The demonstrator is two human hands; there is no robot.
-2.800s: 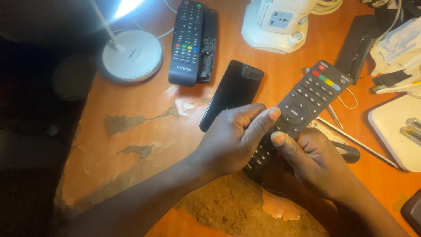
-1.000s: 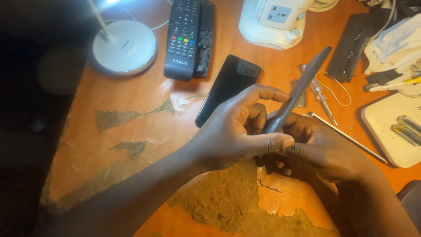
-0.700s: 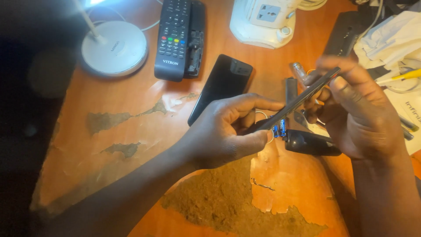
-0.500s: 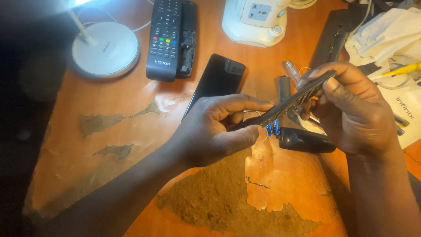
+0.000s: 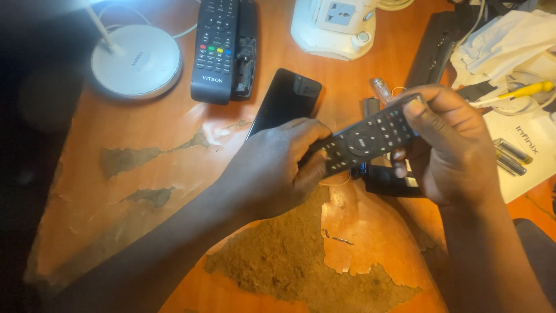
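I hold a black remote control [image 5: 370,136] above the worn orange table [image 5: 145,174], with its buttons facing up. My left hand [image 5: 272,171] grips its near end. My right hand [image 5: 449,145] pinches its far end between thumb and fingers. A dark part [image 5: 388,182] lies on the table just under the remote, partly hidden by my right hand. A black phone [image 5: 286,101] lies face down beyond my left hand.
A second black remote [image 5: 215,49] with an opened one beside it lies at the back, next to a white lamp base [image 5: 136,61]. A white power socket block [image 5: 336,26] stands at the back. White paper, batteries [image 5: 509,156] and a yellow-handled tool [image 5: 524,91] sit at the right.
The remote, held edge-on a second ago, has turned so its buttons face up. My right hand shifted from under it to its far end. The view moved slightly.
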